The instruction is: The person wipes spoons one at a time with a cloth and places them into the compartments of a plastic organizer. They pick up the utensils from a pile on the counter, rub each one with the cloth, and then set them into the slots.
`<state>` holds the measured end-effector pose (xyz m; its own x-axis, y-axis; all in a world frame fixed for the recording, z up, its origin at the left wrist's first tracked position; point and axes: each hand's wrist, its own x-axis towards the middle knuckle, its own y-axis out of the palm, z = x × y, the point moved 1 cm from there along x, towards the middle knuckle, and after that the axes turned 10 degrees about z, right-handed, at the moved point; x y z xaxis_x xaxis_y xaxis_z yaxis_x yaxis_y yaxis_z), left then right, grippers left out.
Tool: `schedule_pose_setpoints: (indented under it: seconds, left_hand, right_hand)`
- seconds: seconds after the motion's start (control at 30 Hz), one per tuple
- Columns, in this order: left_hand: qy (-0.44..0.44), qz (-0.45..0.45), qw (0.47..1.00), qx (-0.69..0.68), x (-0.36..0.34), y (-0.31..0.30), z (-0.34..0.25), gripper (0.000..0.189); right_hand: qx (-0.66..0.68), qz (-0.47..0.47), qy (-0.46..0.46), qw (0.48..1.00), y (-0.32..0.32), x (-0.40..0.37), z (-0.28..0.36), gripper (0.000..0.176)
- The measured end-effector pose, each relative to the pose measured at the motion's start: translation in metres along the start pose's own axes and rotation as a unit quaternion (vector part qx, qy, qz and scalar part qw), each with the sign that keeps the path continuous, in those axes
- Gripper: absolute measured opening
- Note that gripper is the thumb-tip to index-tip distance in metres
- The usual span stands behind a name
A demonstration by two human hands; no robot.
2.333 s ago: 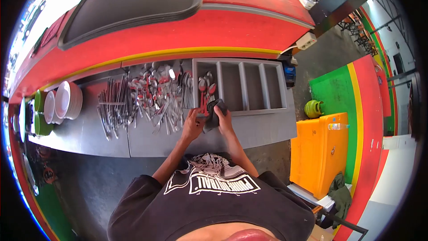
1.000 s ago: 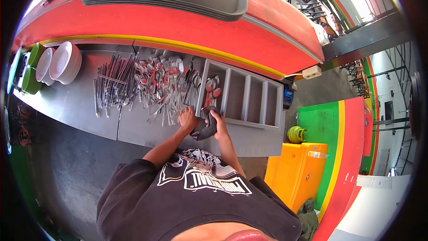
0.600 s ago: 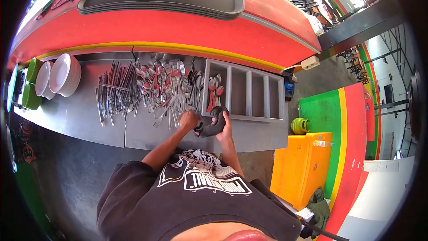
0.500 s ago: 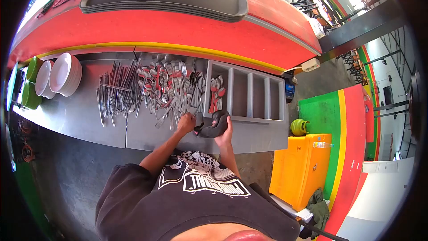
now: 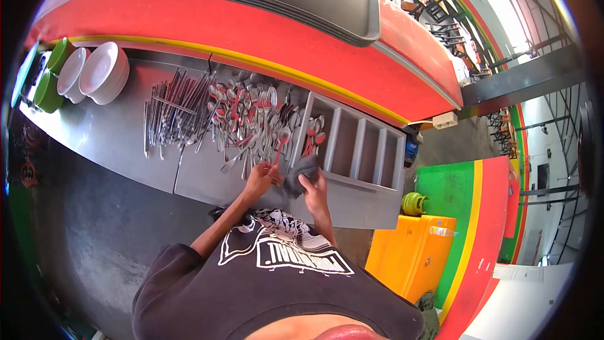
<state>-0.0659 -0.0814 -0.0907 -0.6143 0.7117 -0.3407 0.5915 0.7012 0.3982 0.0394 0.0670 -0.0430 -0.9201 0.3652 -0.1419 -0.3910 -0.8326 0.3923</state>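
Observation:
My left hand (image 5: pixel 262 180) grips a spoon (image 5: pixel 282 140) by its handle, the bowl pointing away from me toward the cutlery. Close beside it, my right hand (image 5: pixel 314 190) is closed around a bunched dark cloth (image 5: pixel 301 178). Just beyond both hands lies a loose heap of spoons and forks (image 5: pixel 248 116) on the metal counter. To the right of the heap sits a grey cutlery tray (image 5: pixel 358 181) with several compartments. A few spoons (image 5: pixel 313 137) lie in its leftmost compartment.
A pile of chopsticks or thin utensils (image 5: pixel 170 116) lies left of the heap. White bowls (image 5: pixel 104 74) and green bowls (image 5: pixel 48 92) stand at the counter's far left. Stacked dark serving trays (image 5: pixel 270 0) rest on the red ledge (image 5: pixel 251 34). An orange cabinet (image 5: pixel 402 258) stands to the right.
The spoon in my left hand now shows clearly above the fingers. The cloth, spread between both hands before, is gathered in my right hand. The view has turned slightly.

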Motion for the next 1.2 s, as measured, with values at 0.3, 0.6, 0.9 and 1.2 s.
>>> schedule_pose_setpoints:
  seconds: [0.3, 0.6, 0.9, 1.2]
  left_hand:
    - [0.06, 0.054, 0.996, 0.033, -0.026, 0.013, -0.023, 0.021]
    - [0.078, 0.142, 0.982, 0.099, -0.029, 0.011, -0.02, 0.02]
    - [0.039, 0.228, 0.962, 0.148, -0.034, 0.028, -0.025, 0.016]
    - [0.075, 0.169, 0.978, 0.093, -0.032, 0.023, -0.013, 0.022]
  right_hand:
    - [-0.438, 0.064, -0.12, 0.889, 0.033, 0.052, 0.024, 0.052]
    - [-0.471, -0.151, -0.183, 0.85, 0.006, 0.043, 0.009, 0.043]
    - [-0.498, -0.282, -0.192, 0.797, -0.051, 0.011, 0.032, 0.042]
    - [-0.304, -0.368, -0.192, 0.857, -0.049, -0.006, 0.051, 0.044]
